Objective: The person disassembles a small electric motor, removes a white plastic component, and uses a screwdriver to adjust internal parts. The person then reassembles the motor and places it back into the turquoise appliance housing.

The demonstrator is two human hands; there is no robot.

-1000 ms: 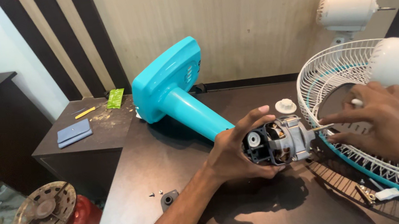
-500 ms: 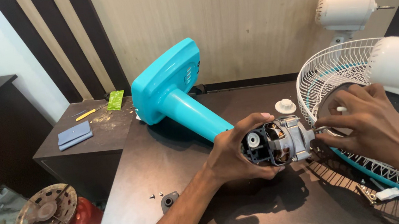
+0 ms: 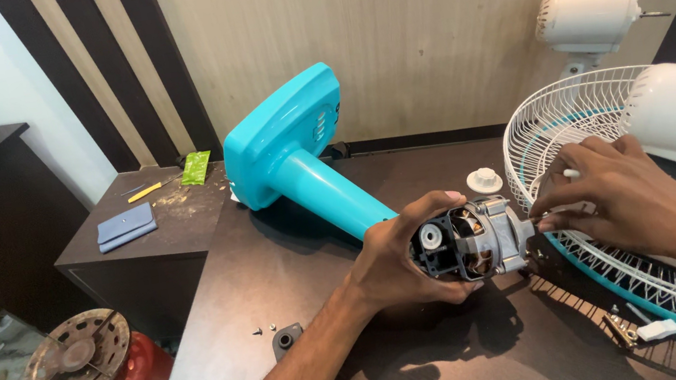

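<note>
My left hand (image 3: 393, 258) is wrapped around a bare fan motor (image 3: 471, 242), grey metal with copper windings showing, held just above the dark table (image 3: 295, 259). At the motor's right end my right hand (image 3: 614, 184) pinches the shaft with its fingertips and also holds a thin white stick-like piece. A turquoise fan stand with its flat base (image 3: 287, 148) lies tipped on the table, its column running toward the motor.
A white wire fan guard with a turquoise rim (image 3: 630, 289) lies right of the motor. A white cap (image 3: 485, 180), small screws (image 3: 262, 328) and a dark bracket (image 3: 286, 341) rest on the table. Another white fan (image 3: 589, 18) stands behind. A low side cabinet (image 3: 140, 237) sits left.
My right hand has shifted left and curled closer onto the motor's shaft end. My left hand keeps the same hold on the motor.
</note>
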